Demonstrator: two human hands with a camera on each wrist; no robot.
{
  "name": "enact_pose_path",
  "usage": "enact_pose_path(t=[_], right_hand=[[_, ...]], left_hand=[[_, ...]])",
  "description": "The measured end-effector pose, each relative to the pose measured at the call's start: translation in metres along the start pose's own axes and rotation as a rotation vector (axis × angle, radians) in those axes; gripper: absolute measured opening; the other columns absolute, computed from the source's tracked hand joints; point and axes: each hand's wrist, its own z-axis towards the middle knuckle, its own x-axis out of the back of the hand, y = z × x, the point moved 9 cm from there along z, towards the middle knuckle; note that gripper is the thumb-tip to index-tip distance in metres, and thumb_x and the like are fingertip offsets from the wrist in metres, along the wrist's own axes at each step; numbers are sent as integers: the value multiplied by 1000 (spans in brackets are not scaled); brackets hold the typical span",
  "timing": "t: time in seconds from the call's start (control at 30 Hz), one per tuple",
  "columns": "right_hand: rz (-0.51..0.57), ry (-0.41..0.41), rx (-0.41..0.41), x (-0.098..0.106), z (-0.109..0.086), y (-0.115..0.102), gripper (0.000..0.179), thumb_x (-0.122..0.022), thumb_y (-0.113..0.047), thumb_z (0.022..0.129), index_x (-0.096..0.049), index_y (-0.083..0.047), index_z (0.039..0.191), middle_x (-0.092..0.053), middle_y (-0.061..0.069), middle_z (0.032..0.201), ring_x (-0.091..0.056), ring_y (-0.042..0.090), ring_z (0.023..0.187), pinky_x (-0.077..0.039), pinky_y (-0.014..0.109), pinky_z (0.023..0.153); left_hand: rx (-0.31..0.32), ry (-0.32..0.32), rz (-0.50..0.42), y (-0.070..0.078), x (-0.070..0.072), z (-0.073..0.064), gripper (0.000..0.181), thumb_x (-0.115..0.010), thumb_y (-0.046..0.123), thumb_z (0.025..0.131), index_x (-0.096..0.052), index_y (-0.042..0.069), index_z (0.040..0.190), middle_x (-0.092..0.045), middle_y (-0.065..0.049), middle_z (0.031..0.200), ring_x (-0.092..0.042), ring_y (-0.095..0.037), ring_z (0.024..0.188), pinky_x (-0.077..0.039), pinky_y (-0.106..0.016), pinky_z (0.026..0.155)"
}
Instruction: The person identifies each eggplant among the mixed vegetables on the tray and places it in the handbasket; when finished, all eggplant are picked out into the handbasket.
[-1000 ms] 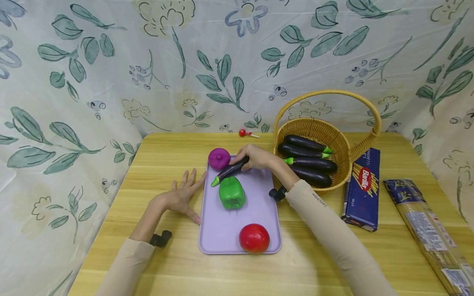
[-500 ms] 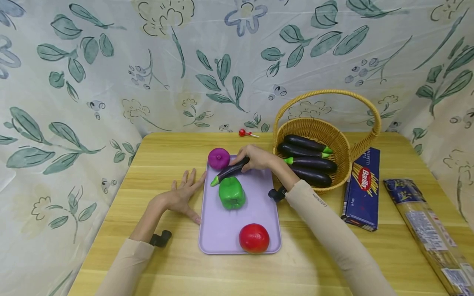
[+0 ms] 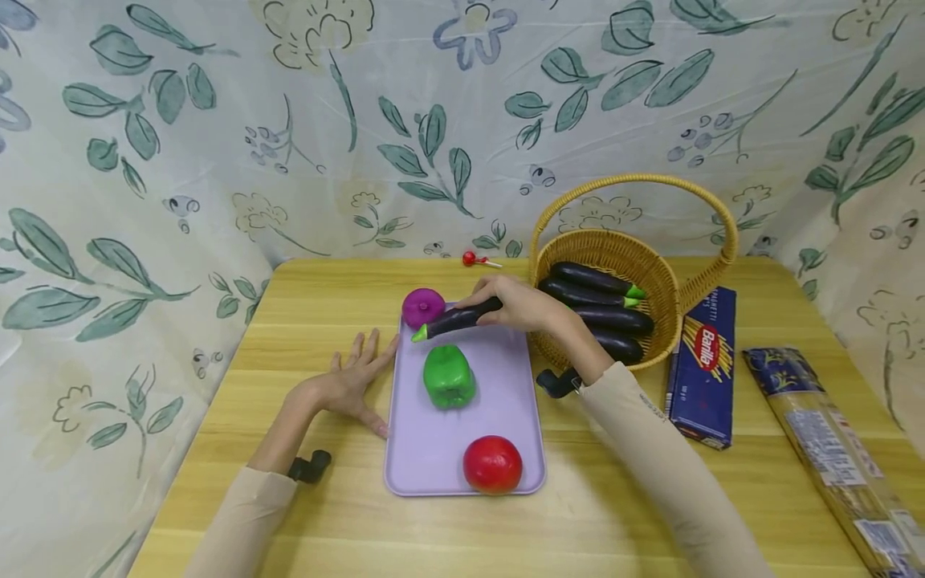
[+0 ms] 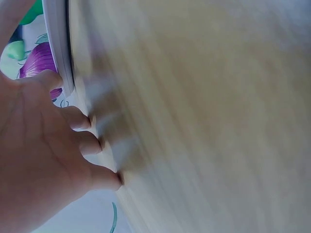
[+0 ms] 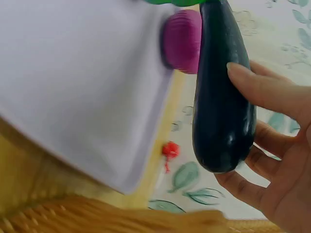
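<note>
My right hand [image 3: 515, 303] holds a dark eggplant [image 3: 462, 318] by its blunt end, above the far part of the lilac tray [image 3: 499, 401]. In the right wrist view the thumb and fingers wrap the eggplant [image 5: 223, 97]. Its green stem end points left, overlapping the purple onion [image 3: 422, 308] at the tray's far left corner. On the tray lie a green bell pepper [image 3: 448, 377] and, near the front right, a red tomato-like fruit [image 3: 493, 464]. My left hand [image 3: 347, 393] rests with fingers spread on the table, its thumb and index finger at the tray's left edge.
A wicker basket [image 3: 668, 353] with several eggplants stands right of the tray, its tall handle arching up. Beside it lie a blue spaghetti box [image 3: 701, 401] and a long pasta bag [image 3: 824, 449]. A red lollipop [image 3: 470, 258] lies at the table's back edge.
My right hand has lifted the eggplant up off the tray, away from the bell pepper. The left hand stays in place. The head view has shifted slightly.
</note>
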Motion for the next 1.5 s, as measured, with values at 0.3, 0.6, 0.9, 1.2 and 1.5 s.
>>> enact_pose_path(t=[0.3,0.6,0.9,1.2,1.5], right_hand=[[9,100,16,41,-34,-16,39,-78,-15,93,-73,-20,132,-68,8,124,-60,24,108,-53,37,88],[-34,172,-25,85,-80,-11,37,-78,-23,94,-74,-28,130,-67,3,116,-59,21,103,-51,37,87],[-76,123,-154,119,-124,23,36,-76,-20,95,-74,-30,129,-68,3,120,-60,22,106,-54,37,84],[-75,67,-245,129,-148,63,35,-77,-15,94,-75,-23,128,-74,9,121,-48,14,66,-39,24,54],[-33,56,-393,123,-150,112,40,-74,-14,95,-70,-10,134,-39,-1,67,-23,8,46,-32,23,46]], left_hand=[[14,-1,5,-1,1,-1,150,-92,58,65,13,21,166,28,-27,167,28,-49,154,14,-78,119],[7,0,1,0,1,0,151,-93,57,65,14,21,166,29,-28,167,28,-50,154,14,-78,118],[-1,2,12,2,1,-1,150,-92,57,66,13,19,166,27,-29,167,27,-51,154,13,-79,118],[-6,5,9,5,2,-3,150,-93,56,66,13,18,166,27,-30,166,26,-52,154,13,-79,118],[-13,5,-2,6,1,-2,150,-93,55,66,13,18,166,28,-29,166,27,-52,153,14,-79,117]])
